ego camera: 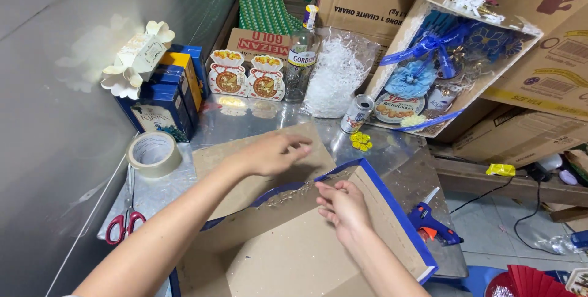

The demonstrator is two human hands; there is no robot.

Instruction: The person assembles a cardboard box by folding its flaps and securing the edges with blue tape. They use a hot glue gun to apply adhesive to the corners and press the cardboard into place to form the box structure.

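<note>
Looking down on a cluttered worktable [245, 122], we see two bare hands working a large cardboard tray [306, 254] edged in blue, which fills the lower centre of the frame. Our left hand [269, 155] reaches across the middle of the frame, palm down, fingers loosely extended and resting on a flat cardboard sheet [245, 162] behind the tray; it grips nothing. Our right hand [344, 206] sits just below and right of it, its fingertips pinching the tray's upper rim beside a glittery trim [285, 196] that runs along that edge. The two hands are near each other but apart.

At the left edge of the frame a roll of tape [154, 152] lies above red-handled scissors [125, 220]. In the upper left, blue boxes [165, 104] stand stacked, with a white petal-shaped box [138, 58] on top. Two small red-and-white pouch-shaped boxes [247, 76] stand at upper centre, beside a clear glass bottle [301, 58] and a bag of white shredded paper [335, 79]. A small tin can [356, 114] lies tilted near yellow flower cut-outs [361, 142]. A finished gift tray [441, 67] with a blue ribbon leans in the upper right. A blue glue gun [432, 220] rests at the table's right edge.
</note>
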